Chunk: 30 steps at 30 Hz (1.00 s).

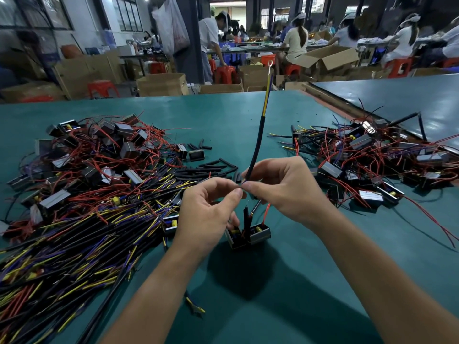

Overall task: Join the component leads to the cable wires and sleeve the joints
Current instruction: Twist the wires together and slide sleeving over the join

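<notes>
pinching the lower end of the black cable (257, 147) between thumb and forefinger, the left hand (211, 212) and right hand (283, 184) meet fingertip to fingertip above the green worktop (285, 269). the cable rises from the fingers, ring terminal uppermost; the component (250, 235) sits just below the hands, its leads running up to them. loose sleeves (211, 167) lie beyond.

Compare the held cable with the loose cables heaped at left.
The held cable stands upright off the table, pinched at its lower end by the left hand and right hand; the loose cables lie flat in a heap, untouched. The held cable rises over a component at the hands; the loose cables lie apart from it. Both have black jackets with yellow and blue wires.
</notes>
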Motion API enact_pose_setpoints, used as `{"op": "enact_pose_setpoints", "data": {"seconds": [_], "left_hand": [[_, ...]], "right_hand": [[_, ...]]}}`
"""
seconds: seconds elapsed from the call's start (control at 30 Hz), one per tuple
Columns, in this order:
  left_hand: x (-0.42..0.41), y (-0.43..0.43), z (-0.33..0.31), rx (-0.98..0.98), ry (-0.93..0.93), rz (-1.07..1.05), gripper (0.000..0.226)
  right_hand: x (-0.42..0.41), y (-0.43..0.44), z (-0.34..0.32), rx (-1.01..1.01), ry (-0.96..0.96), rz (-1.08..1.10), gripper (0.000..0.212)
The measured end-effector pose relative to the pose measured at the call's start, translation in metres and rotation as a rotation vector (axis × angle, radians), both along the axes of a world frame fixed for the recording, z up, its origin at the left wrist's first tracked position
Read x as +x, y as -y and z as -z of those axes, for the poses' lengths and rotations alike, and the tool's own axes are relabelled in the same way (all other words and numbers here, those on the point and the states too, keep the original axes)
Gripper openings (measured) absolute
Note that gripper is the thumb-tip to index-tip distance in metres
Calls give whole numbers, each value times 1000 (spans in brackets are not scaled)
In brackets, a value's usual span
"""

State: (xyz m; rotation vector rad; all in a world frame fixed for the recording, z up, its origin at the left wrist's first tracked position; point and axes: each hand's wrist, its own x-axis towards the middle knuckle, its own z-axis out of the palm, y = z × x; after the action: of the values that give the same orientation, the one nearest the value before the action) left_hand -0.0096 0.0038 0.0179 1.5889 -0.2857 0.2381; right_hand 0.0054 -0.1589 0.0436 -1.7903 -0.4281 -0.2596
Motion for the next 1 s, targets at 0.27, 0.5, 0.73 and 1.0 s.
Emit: {"op": "enact_pose_setpoints", "data": {"seconds": [0.27, 0.5, 0.73, 1.0], "left_hand": [[0, -3, 0, 30, -42, 12, 12], [1, 0, -2, 1, -82, 9, 13], [-2, 3, 0, 45, -51, 39, 12], [-3, 0, -4, -29, -87, -5, 16]], "right_hand": [[-1, 0, -1, -6, -35, -34, 5], [-3, -1, -4, -61, -82, -47, 28], [-3, -5, -5, -148, -92, -15, 21], [-8, -3, -1, -279, -9, 14, 16]]}}
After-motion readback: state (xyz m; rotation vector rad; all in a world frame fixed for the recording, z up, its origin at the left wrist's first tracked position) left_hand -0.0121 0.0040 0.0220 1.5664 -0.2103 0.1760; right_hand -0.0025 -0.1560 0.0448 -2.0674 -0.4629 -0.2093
